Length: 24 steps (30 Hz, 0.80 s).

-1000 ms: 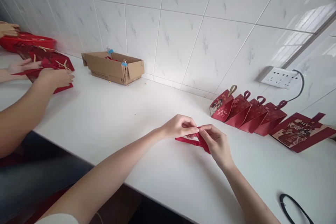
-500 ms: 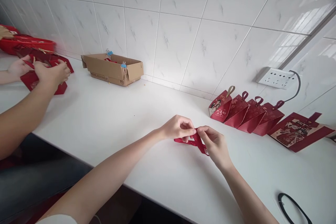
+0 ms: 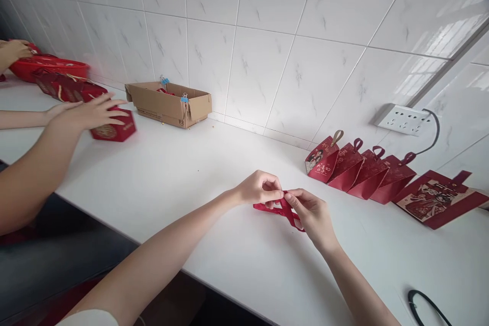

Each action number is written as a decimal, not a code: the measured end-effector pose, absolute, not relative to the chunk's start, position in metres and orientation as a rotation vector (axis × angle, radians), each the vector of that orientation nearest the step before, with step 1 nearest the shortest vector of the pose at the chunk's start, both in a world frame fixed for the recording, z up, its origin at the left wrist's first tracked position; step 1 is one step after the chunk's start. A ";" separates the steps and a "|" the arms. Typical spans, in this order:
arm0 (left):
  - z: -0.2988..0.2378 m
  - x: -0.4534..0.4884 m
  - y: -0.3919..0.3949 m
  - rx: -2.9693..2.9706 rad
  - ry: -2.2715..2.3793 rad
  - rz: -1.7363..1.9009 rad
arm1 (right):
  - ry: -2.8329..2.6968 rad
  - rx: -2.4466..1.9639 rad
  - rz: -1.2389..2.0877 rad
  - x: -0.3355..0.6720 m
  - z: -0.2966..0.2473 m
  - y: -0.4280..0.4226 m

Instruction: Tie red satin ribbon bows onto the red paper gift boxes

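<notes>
Now pinching a flat, bendy red ribbon [image 3: 286, 207] (looped below) with left hand [image 3: 262, 188] and right hand [image 3: 316, 219], over smooth white tabletop [image 3: 237, 244].

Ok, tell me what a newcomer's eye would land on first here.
Probably the row of red boxes with looped handles, at the right along the tiled wall. Then the red ribbon near the centre, pinched between the left hand and right hand above the white table. At the left, another person's hand is over a red box.
</notes>
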<state>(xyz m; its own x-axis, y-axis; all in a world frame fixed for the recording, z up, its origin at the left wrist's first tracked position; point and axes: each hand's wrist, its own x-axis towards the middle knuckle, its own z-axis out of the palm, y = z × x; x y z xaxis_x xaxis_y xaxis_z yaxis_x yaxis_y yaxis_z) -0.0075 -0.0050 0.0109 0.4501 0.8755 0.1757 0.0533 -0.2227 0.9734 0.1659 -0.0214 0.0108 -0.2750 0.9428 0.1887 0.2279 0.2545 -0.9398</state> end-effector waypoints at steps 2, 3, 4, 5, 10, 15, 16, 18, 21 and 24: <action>0.011 -0.008 -0.005 1.627 0.833 0.955 | -1.672 -1.100 1.085 0.166 0.011 -0.021; 0.010 -0.008 -0.005 1.630 0.827 0.956 | -1.665 -1.098 1.082 0.166 0.012 -0.021; 0.010 -0.008 -0.005 1.633 0.816 0.949 | -1.660 -1.095 1.078 0.167 0.012 -0.021; 0.010 -0.008 -0.005 1.635 0.806 0.937 | -1.655 -1.096 1.077 0.167 0.012 -0.021; 0.010 -0.006 -0.005 1.637 0.801 0.915 | -1.621 -1.132 1.102 0.168 0.011 -0.020; 0.009 -0.005 -0.004 1.612 0.822 0.993 | -1.623 -1.151 1.095 0.168 0.010 -0.020; 0.009 -0.006 -0.003 1.603 0.827 1.000 | -1.625 -1.156 1.092 0.168 0.010 -0.021; 0.007 -0.006 -0.003 1.595 0.829 0.969 | -1.633 -1.169 1.085 0.167 0.010 -0.022; 0.005 -0.005 -0.005 1.595 0.827 0.885 | -1.639 -1.207 1.060 0.166 0.011 -0.023; 0.003 -0.003 -0.008 1.592 0.834 0.888 | -1.579 -1.281 0.980 0.165 0.010 -0.023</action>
<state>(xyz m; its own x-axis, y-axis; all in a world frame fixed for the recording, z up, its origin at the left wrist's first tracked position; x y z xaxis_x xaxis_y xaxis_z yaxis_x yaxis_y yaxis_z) -0.0035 -0.0079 0.0030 0.4758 0.8710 0.1220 0.0671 -0.1743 0.9824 0.1655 -0.0227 0.0100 -0.1077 0.9844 0.1390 0.3128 0.1662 -0.9352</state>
